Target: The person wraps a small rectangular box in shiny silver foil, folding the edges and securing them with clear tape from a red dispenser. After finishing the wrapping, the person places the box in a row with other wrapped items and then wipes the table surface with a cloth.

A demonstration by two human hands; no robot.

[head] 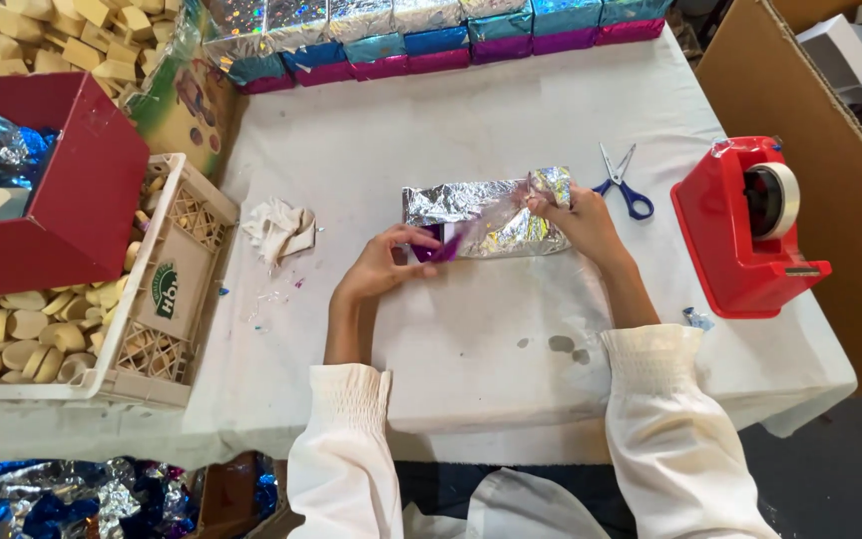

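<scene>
A box half wrapped in shiny silver foil (486,215) lies on the white cloth-covered table (471,329). Its purple end shows at the left. My left hand (386,262) pinches the foil and the purple end at the box's left side. My right hand (576,218) presses the foil down at the box's right end. Both sleeves are white.
Blue-handled scissors (623,185) lie right of the box, and a red tape dispenser (745,228) stands further right. A crumpled white rag (279,230) lies to the left. A cream crate (157,299) holds pale foam pieces beside a red box (72,200). Wrapped boxes (431,45) line the far edge.
</scene>
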